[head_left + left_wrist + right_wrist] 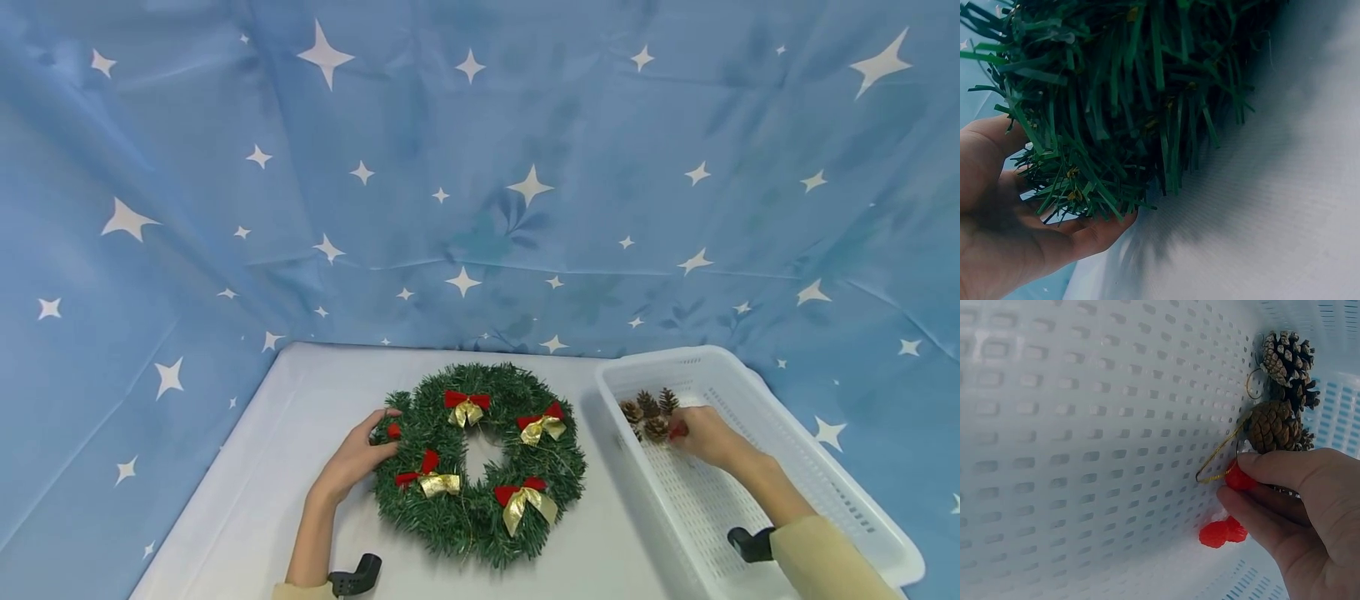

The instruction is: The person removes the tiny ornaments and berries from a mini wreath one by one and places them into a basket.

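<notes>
A green wreath [423, 521] with several red-and-gold bows [525, 504] lies on the white table. My left hand [360, 458] grips its left edge, thumb and fingers round the greenery; the left wrist view shows fingers under the wreath [1122, 87]. Close to that hand, a small red ornament [393, 431] sits among the needles. Inside the white basket, my right hand [708, 435] pinches a small red ornament [1239, 478] with a gold string loop, partly hidden by the fingers. More red ornaments [1214, 534] lie just below it, and several pinecones [1269, 427] are beside the hand.
The long white perforated basket [660, 492] stands on the right of the white table [300, 408], a short gap from the wreath. Blue cloth [390, 108] with white stars hangs behind and at the sides. A dark wrist device [358, 575] is on each forearm.
</notes>
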### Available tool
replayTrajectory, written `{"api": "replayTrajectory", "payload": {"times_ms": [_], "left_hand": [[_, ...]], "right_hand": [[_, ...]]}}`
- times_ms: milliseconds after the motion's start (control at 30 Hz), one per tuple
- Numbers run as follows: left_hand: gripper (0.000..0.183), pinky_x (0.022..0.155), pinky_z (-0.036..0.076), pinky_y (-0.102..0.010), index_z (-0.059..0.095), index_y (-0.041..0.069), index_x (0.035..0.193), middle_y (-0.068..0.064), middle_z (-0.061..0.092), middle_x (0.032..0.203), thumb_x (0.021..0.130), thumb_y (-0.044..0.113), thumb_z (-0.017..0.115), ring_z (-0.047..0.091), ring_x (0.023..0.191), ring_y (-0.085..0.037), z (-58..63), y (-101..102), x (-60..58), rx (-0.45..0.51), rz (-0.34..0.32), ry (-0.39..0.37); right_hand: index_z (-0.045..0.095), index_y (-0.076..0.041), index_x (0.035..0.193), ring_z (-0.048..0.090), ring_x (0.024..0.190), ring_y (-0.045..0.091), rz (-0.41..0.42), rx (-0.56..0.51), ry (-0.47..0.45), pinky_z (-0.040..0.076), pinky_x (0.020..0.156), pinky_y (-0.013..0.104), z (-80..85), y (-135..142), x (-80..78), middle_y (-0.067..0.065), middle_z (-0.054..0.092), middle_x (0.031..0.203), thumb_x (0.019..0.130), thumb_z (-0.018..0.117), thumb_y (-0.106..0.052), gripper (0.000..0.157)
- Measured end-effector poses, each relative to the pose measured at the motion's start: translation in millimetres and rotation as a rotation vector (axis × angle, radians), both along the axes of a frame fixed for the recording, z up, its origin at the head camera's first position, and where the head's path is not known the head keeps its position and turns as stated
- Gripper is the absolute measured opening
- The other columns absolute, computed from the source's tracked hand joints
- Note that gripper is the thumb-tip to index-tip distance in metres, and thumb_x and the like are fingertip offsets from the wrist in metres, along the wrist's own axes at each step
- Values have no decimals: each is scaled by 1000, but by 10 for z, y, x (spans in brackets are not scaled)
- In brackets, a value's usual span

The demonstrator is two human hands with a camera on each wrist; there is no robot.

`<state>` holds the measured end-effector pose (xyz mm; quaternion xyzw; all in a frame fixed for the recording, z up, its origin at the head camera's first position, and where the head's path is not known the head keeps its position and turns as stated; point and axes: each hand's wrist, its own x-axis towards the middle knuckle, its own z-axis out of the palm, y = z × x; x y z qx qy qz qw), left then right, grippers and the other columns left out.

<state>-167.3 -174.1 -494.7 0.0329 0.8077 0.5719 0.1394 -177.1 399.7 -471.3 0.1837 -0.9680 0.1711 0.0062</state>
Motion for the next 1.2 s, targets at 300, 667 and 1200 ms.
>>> {"api": "replayTrajectory", "payload": {"times_ms": [300, 667, 1200], "left_hand": [[54, 53, 35, -30, 46, 17, 152, -21, 18, 169, 100, 14, 63, 23, 50, -11, -19, 21, -4, 3, -1, 1], [54, 62, 39, -34, 46, 15, 152, -22, 17, 170, 100, 12, 62, 28, 54, -12, 1, 5, -10, -9, 5, 10], [55, 63, 39, -36, 46, 16, 152, -22, 16, 170, 100, 13, 62, 28, 53, -12, 14, 22, -8, -22, 14, 7]], "right_hand": [[70, 1, 86, 59, 66, 14, -10, 12, 5, 50, 58, 31, -1, 22, 11, 4, 67, 75, 77, 81, 1, 15], [72, 1, 85, 66, 68, 22, 53, 5, 65, 53, 58, 34, 131, 20, 9, 11, 72, 78, 73, 73, 12, 15], [75, 6, 100, 72, 78, 27, 92, -33, 154, 59, 67, 39, 646, -427, 20, 18, 75, 93, 84, 69, 11, 17]]}}
